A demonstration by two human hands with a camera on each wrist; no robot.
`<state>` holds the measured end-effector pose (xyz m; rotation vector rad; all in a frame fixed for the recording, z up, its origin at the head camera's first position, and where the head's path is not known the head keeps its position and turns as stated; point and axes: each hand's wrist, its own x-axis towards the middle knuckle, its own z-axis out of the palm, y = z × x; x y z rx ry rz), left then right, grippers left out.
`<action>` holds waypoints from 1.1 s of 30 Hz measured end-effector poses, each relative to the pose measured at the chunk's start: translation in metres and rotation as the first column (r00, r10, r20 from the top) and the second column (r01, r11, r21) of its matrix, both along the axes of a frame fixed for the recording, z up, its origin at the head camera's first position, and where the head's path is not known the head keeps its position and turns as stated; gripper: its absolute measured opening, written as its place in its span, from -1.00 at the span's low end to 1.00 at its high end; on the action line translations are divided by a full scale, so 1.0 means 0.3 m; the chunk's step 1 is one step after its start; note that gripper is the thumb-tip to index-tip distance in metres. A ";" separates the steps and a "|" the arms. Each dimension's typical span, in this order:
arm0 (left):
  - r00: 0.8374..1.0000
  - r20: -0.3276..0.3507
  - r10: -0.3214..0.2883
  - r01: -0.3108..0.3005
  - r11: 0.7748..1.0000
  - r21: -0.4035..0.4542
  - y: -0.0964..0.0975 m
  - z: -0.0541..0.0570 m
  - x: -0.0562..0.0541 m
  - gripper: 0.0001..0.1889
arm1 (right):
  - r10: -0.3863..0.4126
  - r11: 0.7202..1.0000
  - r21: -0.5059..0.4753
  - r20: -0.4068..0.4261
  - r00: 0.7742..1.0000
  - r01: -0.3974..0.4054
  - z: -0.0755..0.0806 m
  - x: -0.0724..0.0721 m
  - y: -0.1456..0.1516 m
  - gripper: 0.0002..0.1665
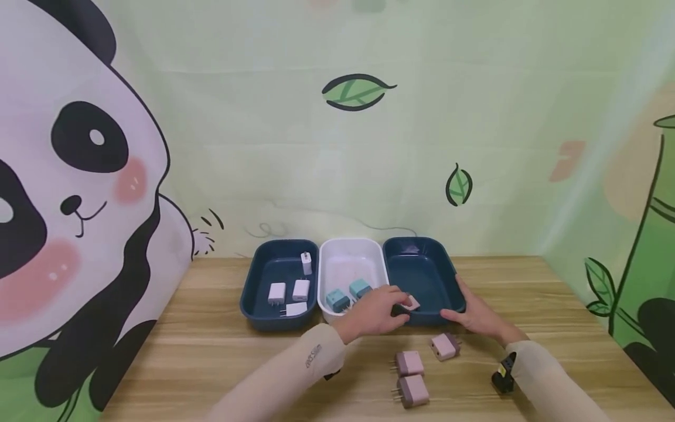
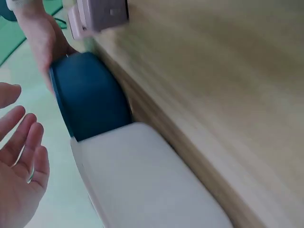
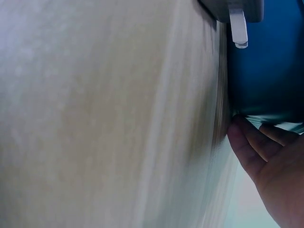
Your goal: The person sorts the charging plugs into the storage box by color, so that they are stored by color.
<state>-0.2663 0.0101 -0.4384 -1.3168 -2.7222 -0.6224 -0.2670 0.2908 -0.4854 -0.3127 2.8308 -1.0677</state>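
Observation:
My left hand reaches over the front of the right-hand dark blue tray. In the left wrist view its fingers are spread and loosely bent, with nothing in them. Just by its fingertips in the head view, a pink plug charger shows inside that tray, partly hidden by the hand. My right hand rests against the tray's front right corner, thumb at the front and fingers along the side. In the right wrist view, its fingertips touch the blue wall.
Several pink chargers lie on the wooden table in front of the trays. Teal chargers sit in the white middle tray. The left dark blue tray holds several white chargers. A printed cloth hangs behind.

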 end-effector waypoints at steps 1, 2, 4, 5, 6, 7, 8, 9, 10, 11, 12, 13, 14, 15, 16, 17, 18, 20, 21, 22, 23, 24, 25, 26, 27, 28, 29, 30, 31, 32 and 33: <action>1.000 -0.005 -0.024 0.024 1.000 0.009 -0.005 -0.001 0.010 -0.73 | 0.002 1.000 0.001 -0.007 1.000 -0.002 0.000 0.001 0.001 0.22; 0.999 -0.006 -0.050 0.050 0.999 0.013 -0.010 0.000 0.020 -0.74 | 0.002 1.000 0.002 -0.013 1.000 -0.002 0.000 0.002 0.002 0.21; 0.994 0.007 -0.108 0.108 0.994 0.014 -0.019 -0.006 0.038 -0.76 | 0.005 1.000 0.008 -0.014 1.000 -0.005 0.000 0.004 0.002 0.21; 0.990 0.016 -0.137 0.137 0.991 0.007 -0.022 -0.014 0.045 -0.76 | 0.005 1.000 0.008 -0.011 1.000 -0.005 -0.001 0.005 0.002 0.22; 0.986 0.031 -0.165 0.165 0.986 0.002 -0.024 -0.021 0.052 -0.76 | 0.004 1.000 0.005 -0.008 1.000 -0.004 -0.002 0.006 0.002 0.22; 0.981 0.056 -0.187 0.187 0.982 -0.002 -0.025 -0.029 0.058 -0.75 | 0.000 1.000 0.001 -0.002 1.000 0.000 -0.003 0.007 0.003 0.22; 0.975 0.088 -0.203 0.205 0.979 -0.005 -0.027 -0.038 0.065 -0.74 | 0.003 1.000 0.004 0.000 1.000 -0.003 -0.003 0.007 0.002 0.22; 0.970 0.118 -0.214 0.216 0.976 -0.010 -0.027 -0.048 0.070 -0.72 | 0.002 1.000 0.000 0.004 1.000 -0.002 -0.004 0.008 0.002 0.22; 0.965 0.148 -0.217 0.221 0.975 -0.016 -0.028 -0.058 0.075 -0.70 | 0.001 1.000 -0.001 0.006 1.000 -0.001 -0.005 0.008 0.002 0.22; 0.961 0.170 -0.218 0.226 0.974 -0.024 -0.027 -0.068 0.078 -0.68 | 0.000 1.000 -0.003 0.007 1.000 0.000 -0.005 0.008 0.002 0.22; 0.958 0.189 -0.215 0.225 0.974 -0.034 -0.027 -0.077 0.082 -0.66 | 0.001 1.000 0.000 0.007 1.000 -0.001 -0.005 0.009 0.001 0.22; 0.956 0.202 -0.214 0.227 0.973 -0.044 -0.027 -0.088 0.085 -0.64 | 0.002 1.000 0.002 0.007 1.000 -0.002 -0.005 0.009 0.001 0.22; 0.955 0.208 -0.211 0.228 0.972 -0.058 -0.027 -0.096 0.088 -0.62 | 0.004 1.000 0.005 0.005 1.000 -0.004 -0.005 0.009 0.001 0.22; 0.954 0.213 -0.210 0.229 0.971 -0.069 -0.026 -0.105 0.090 -0.60 | 0.000 1.000 0.001 0.006 1.000 0.000 -0.005 0.009 0.002 0.22; 0.954 0.215 -0.210 0.230 0.970 -0.077 -0.025 -0.113 0.091 -0.58 | 0.002 1.000 0.003 0.004 1.000 -0.002 -0.004 0.009 0.002 0.22; 0.954 0.215 -0.211 0.233 0.969 -0.082 -0.025 -0.120 0.093 -0.57 | 0.003 1.000 0.004 0.001 1.000 -0.003 -0.003 0.009 0.001 0.22; 0.953 0.219 -0.210 0.233 0.969 -0.086 -0.024 -0.126 0.094 -0.56 | 0.005 1.000 0.005 -0.004 1.000 -0.005 -0.003 0.008 0.002 0.22; 0.953 0.220 -0.206 0.231 0.969 -0.092 -0.023 -0.136 0.097 -0.54 | 0.005 1.000 0.003 -0.013 1.000 -0.005 -0.004 0.007 0.003 0.21; 0.953 0.225 -0.202 0.228 0.969 -0.094 -0.023 -0.141 0.097 -0.53 | 0.004 1.000 0.005 -0.017 1.000 -0.004 -0.004 0.007 0.003 0.21; 0.951 0.236 -0.199 0.226 0.970 -0.094 -0.023 -0.145 0.098 -0.53 | 0.005 1.000 0.007 -0.020 1.000 -0.005 -0.004 0.007 0.004 0.21; 0.948 0.250 -0.195 0.224 0.970 -0.095 -0.023 -0.149 0.099 -0.53 | 0.005 1.000 0.007 -0.023 1.000 -0.004 -0.005 0.006 0.004 0.21; 0.946 0.264 -0.190 0.221 0.970 -0.096 -0.023 -0.152 0.099 -0.53 | 0.004 1.000 0.007 -0.024 1.000 -0.004 -0.004 0.006 0.005 0.21; 0.944 0.272 -0.187 0.221 0.970 -0.098 -0.022 -0.156 0.098 -0.53 | 0.004 1.000 0.007 -0.024 1.000 -0.004 -0.004 0.007 0.005 0.21; 0.941 0.284 -0.186 0.221 0.970 -0.097 -0.022 -0.158 0.099 -0.54 | 0.004 1.000 0.005 -0.021 1.000 -0.004 -0.004 0.007 0.004 0.21; 0.938 0.294 -0.184 0.221 0.970 -0.099 -0.021 -0.161 0.099 -0.54 | 0.003 1.000 0.001 -0.019 1.000 -0.003 -0.005 0.007 0.004 0.21; 0.937 0.298 -0.184 0.221 0.970 -0.097 -0.020 -0.161 0.100 -0.55 | 0.004 1.000 -0.001 -0.018 1.000 -0.004 -0.004 0.006 0.004 0.21; 0.937 0.296 -0.183 0.220 0.970 -0.099 -0.019 -0.162 0.100 -0.55 | 0.005 1.000 -0.004 -0.018 1.000 -0.005 -0.005 0.006 0.004 0.21; 0.938 0.294 -0.182 0.219 0.971 -0.100 -0.017 -0.161 0.101 -0.54 | 0.005 1.000 -0.005 -0.018 1.000 -0.005 -0.006 0.005 0.005 0.21; 0.940 0.288 -0.181 0.219 0.970 -0.104 -0.016 -0.161 0.101 -0.54 | 0.004 1.000 -0.006 -0.017 1.000 -0.004 -0.007 0.004 0.005 0.21; 0.943 0.281 -0.180 0.219 0.969 -0.113 -0.014 -0.158 0.103 -0.53 | 0.004 1.000 -0.005 -0.019 1.000 -0.004 -0.008 0.004 0.006 0.21; 0.946 0.271 -0.178 0.219 0.968 -0.126 -0.011 -0.157 0.105 -0.53 | 0.003 1.000 -0.003 -0.019 1.000 -0.003 -0.010 0.003 0.007 0.21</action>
